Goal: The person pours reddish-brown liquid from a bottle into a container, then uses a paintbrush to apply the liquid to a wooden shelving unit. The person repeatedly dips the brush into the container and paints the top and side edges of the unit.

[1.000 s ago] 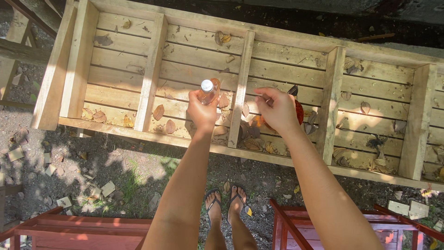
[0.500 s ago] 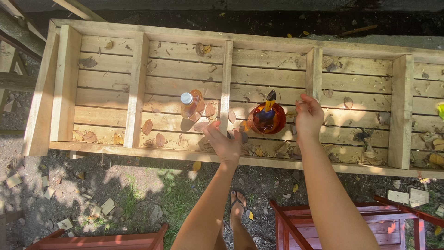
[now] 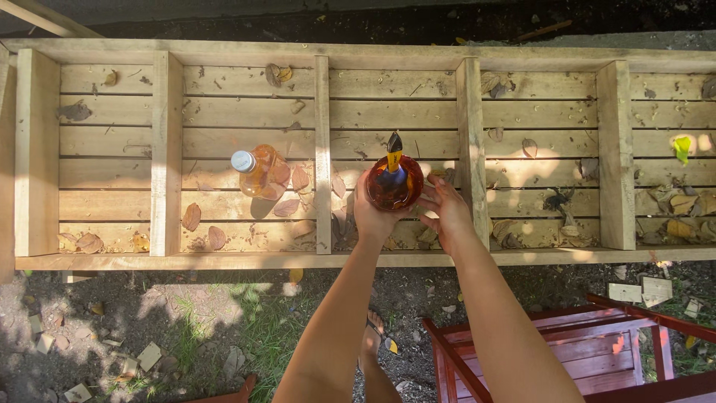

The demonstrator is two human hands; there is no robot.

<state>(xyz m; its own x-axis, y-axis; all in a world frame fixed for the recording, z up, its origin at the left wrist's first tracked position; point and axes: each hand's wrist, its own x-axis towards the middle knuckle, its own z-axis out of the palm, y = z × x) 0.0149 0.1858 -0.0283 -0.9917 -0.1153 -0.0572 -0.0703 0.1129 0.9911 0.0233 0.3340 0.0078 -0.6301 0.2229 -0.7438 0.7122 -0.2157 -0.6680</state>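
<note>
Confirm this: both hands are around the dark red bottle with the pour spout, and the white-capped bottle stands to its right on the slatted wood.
Wrong side. In the head view the white-capped bottle stands to the left of the dark red bottle, past a wooden divider. The left hand and right hand do flank the red one.

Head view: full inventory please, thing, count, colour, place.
Slatted wooden rack with dividers: 1, pale wood, across the upper frame.
Clear bottle of orange liquid with a silver cap: 1, standing in the second bay from the left.
Round amber bottle with a blue-and-yellow pour spout: 1, in the middle bay, between both hands.
Dry leaves: many, brown, scattered over the slats.
Red wooden frame: 1, lower right on the ground.
Stone chips: several, pale, lower left on the ground.
Left hand: grips the amber bottle.
Right hand: fingers touch the amber bottle's side.
</note>
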